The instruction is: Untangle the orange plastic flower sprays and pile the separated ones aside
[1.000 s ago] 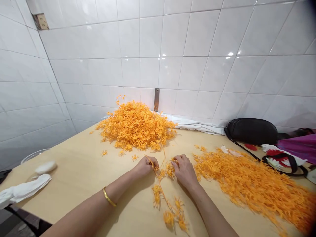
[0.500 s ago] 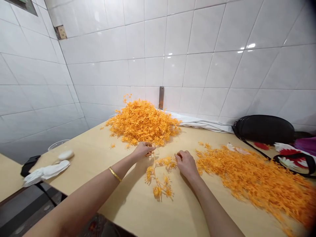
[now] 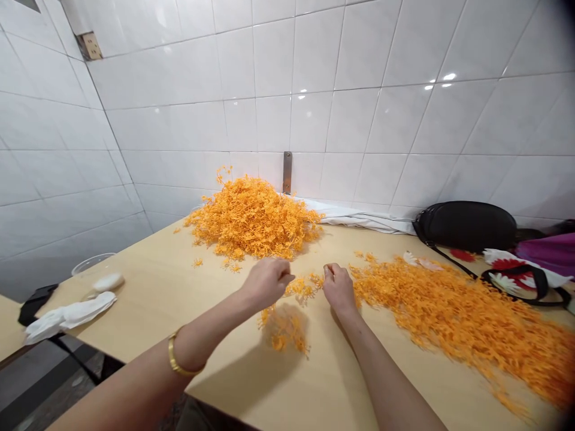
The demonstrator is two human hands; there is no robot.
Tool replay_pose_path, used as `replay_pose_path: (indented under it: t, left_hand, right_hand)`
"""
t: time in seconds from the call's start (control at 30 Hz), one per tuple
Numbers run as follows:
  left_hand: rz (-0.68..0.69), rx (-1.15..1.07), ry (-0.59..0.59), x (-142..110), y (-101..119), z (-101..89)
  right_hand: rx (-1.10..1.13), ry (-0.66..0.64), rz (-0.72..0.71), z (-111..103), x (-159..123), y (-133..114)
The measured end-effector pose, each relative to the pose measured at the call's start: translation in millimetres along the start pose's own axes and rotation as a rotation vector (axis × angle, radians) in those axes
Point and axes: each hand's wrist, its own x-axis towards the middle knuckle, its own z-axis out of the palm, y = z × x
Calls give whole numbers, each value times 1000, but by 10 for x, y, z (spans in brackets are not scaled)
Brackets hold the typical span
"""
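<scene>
My left hand [image 3: 268, 281], a gold bangle on its wrist, is closed at the top of an orange artificial flower sprig [image 3: 287, 332]. The sprig's branches hang below the hand, slightly blurred, with a shadow on the table. A short distance to the right, my right hand [image 3: 338, 288] is closed in a pinch. Small orange florets [image 3: 305, 286] lie between the two hands, right up against the right fingertips. What those fingertips hold is hidden.
A heap of orange sprigs [image 3: 254, 215] rises at the back near the tiled wall. Loose orange pieces [image 3: 449, 311] spread over the right side. Behind them are a black bag [image 3: 469, 226] and a floral cloth bag [image 3: 516, 272]. White cloth [image 3: 90, 310] lies at the left edge.
My left hand has come nearer and turned, its fist now above the sprig, which has shifted and blurred. My right hand has barely moved. The view has tilted slightly.
</scene>
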Motion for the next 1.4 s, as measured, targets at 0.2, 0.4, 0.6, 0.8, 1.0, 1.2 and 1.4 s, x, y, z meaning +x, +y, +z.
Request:
replay_pose_path:
  t: [0.2,0.4,0.6,0.8,1.0,1.2,1.4]
  left_hand:
    - [93,67,-106,255,45,609]
    - [42,-85,-69,289,-208,871]
    - [-198,-896,-35,376,-347,809]
    - [-339,-1095,-30,389,-371,694]
    - [-303,-1104,-70,385,-375,787]
    - [-312,-1014,-52,420,-359,819]
    - [-243,-968,-20,444,-325,864]
  right_hand:
    - [51,-3,-5,-1,32,66]
    - [4,-152,-155,-13,-68,10]
    - [13,-106,-86,-28,-80,-37]
    - [332,-131,22,41,-98,-117]
    - [472,-197,88,69,-117,-109]
    - [459,-187,87,16,-98,-113]
    - [501,-143,74,-31,-81,-160]
